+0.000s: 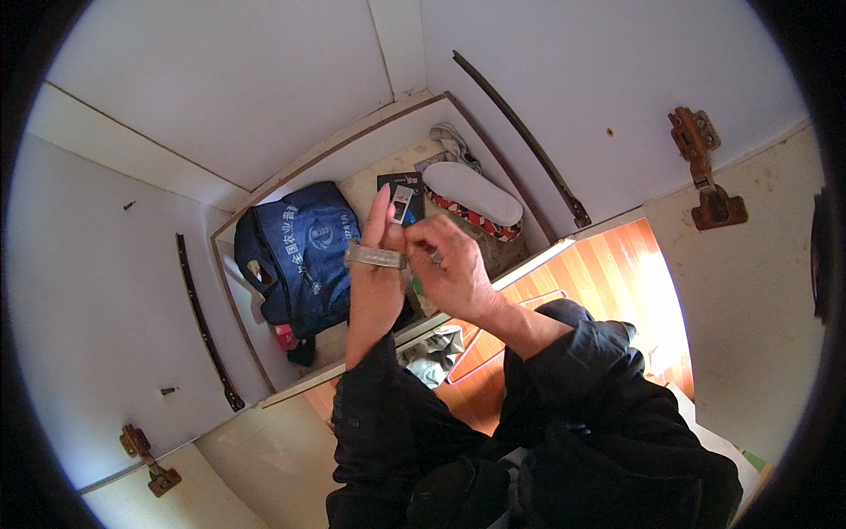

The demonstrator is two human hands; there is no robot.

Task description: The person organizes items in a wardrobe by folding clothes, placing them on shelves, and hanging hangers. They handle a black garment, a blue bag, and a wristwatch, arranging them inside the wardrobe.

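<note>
My left hand (375, 291) is raised edge-on over the drawer with its fingers pointing away from me. Around it runs a flat, greyish, slightly shiny band (377, 256), whose material I cannot make out. My right hand (453, 268) presses close against it, fingers curled at the band's right end. A small shiny bit shows between those fingers. Behind the hands, in the drawer (344, 166), lie a dark blue fabric bag (297, 248) with white printing, a dark box (396, 180) with a white label, and a white-soled slipper (472, 195) with a red patterned upper.
Grey cloth (455, 142) is bunched in the drawer's far corner. Dark metal rails (522, 132) run along the white cabinet walls. Rusty hinges (700, 159) hold the doors at both sides. Below, a wire hanger (476, 360) and pale fabric (433, 357) lie over the wood-patterned floor (615, 284).
</note>
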